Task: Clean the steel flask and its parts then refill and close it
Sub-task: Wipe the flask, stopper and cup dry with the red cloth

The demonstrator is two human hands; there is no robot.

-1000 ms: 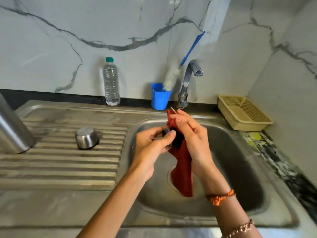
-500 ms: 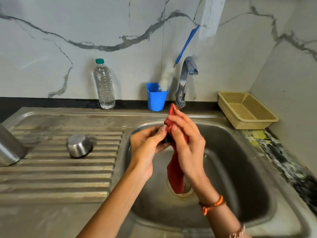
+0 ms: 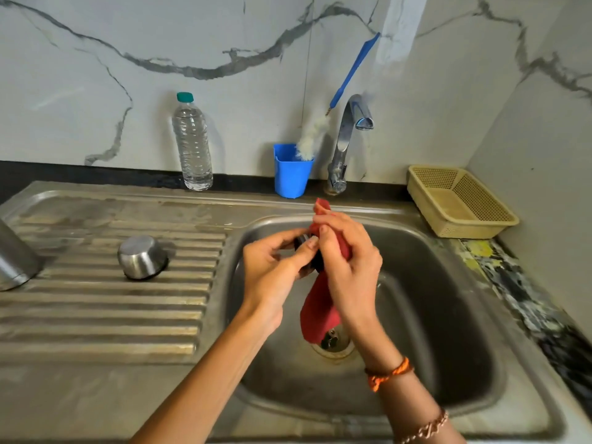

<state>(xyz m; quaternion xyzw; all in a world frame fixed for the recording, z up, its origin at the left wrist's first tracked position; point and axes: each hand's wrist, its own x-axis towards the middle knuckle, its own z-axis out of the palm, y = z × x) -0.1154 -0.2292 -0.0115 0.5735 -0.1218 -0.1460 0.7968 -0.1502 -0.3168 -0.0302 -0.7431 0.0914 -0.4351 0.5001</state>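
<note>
While I watch over the sink [image 3: 448, 315], left hand [image 3: 275, 274] pinching a small black stopper [image 3: 302, 241], right hand [image 3: 347, 264] gripping a red cloth [image 3: 320, 318] against it, steel cap [image 3: 142, 257] on the drainboard.

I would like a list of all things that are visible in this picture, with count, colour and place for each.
steel flask: 1, silver, left edge of the drainboard, partly out of view
steel cup: 1, silver, upside down on the drainboard
water bottle: 1, clear with green cap, by the wall
blue cup: 1, blue, left of the tap
bottle brush: 1, blue handle, white bristles, standing in the blue cup
tap: 1, chrome, behind the basin
basket: 1, beige, right counter
sink: 1, steel
flask stopper: 1, black, over the basin
red cloth: 1, red, hanging over the drain
left hand: 1, holds the flask stopper
right hand: 1, grips the red cloth
</note>
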